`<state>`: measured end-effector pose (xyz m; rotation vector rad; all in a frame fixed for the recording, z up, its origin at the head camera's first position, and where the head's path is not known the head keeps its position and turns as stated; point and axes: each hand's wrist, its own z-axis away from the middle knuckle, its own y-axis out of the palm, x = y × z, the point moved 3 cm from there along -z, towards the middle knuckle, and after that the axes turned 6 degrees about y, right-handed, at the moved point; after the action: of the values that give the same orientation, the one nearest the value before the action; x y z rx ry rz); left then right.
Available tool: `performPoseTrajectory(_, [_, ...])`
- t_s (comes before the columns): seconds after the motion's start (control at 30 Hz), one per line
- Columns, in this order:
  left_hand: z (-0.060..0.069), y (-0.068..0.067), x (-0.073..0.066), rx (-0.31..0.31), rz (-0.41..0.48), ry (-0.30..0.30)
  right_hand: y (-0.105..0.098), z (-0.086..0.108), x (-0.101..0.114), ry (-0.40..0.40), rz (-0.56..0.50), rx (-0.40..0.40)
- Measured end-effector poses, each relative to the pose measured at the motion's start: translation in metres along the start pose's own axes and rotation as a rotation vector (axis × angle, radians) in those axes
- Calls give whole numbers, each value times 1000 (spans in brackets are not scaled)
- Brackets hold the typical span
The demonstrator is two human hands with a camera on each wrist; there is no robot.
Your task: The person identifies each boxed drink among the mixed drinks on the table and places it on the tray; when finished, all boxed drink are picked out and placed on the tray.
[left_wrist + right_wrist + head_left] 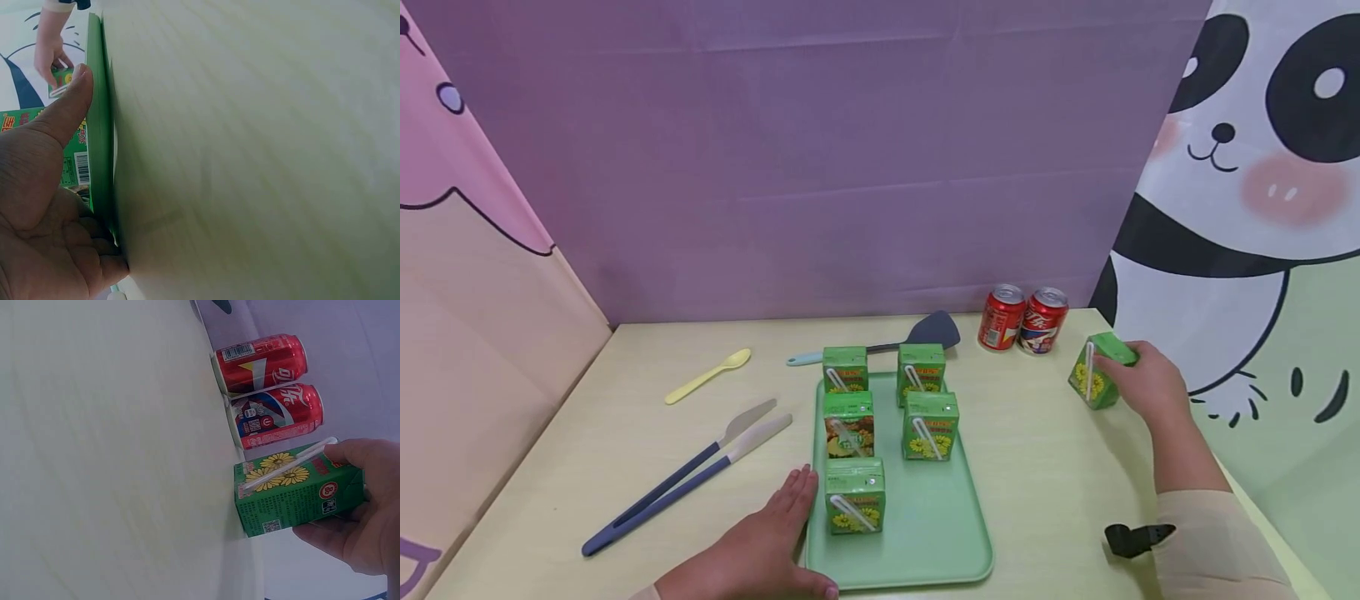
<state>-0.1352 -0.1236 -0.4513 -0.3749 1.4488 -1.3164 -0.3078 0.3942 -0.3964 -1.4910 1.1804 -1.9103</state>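
Note:
My right hand [1147,385] grips a green drink carton [1096,372] with a white straw on its front, at the table's right side. In the right wrist view the carton [290,486] is pinched near its top, with yellow flowers printed on it. My left hand [767,533] lies along the left edge of a light green tray [925,533], thumb at its near edge, fingers straight. Several similar cartons stand on the tray in two columns: the nearest carton [855,498] is front left, another carton [931,427] is in the right column.
Two red soda cans [1002,318] stand at the back right. Behind the tray lies a spatula [932,330]. To the left are a yellow spoon [709,377] and blue-handled tongs [681,483]. A purple cloth [850,167] hangs behind the table.

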Motion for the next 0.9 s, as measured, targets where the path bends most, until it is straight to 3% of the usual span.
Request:
performPoseTrajectory(0.57, [1, -1, -1, 3, 9, -5, 5, 34, 53, -228, 43, 87])
performPoseTrajectory(0.9, [1, -1, -1, -15, -8, -2, 13, 64, 83, -286, 9, 221])
